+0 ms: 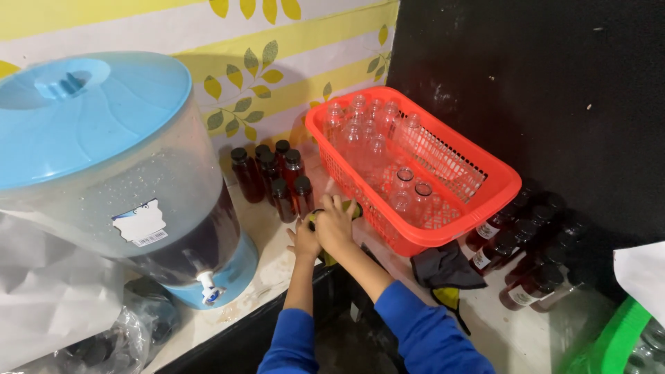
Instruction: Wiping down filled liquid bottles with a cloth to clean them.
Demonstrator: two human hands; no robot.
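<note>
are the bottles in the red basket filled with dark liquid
No, the bottles in the red basket are clear, empty and uncapped.

Narrow gap: capped bottles [273, 176] left, red basket [443, 208] right.

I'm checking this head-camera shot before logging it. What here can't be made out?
- The thing under the right hand and left hand: both hands cover it; only a dark and yellow-green edge shows.
- Bottles right of the red basket: lost against the dark wall.
- Green object: cut off by the bottom-right edge.
- Dispenser label: blurred.
</note>
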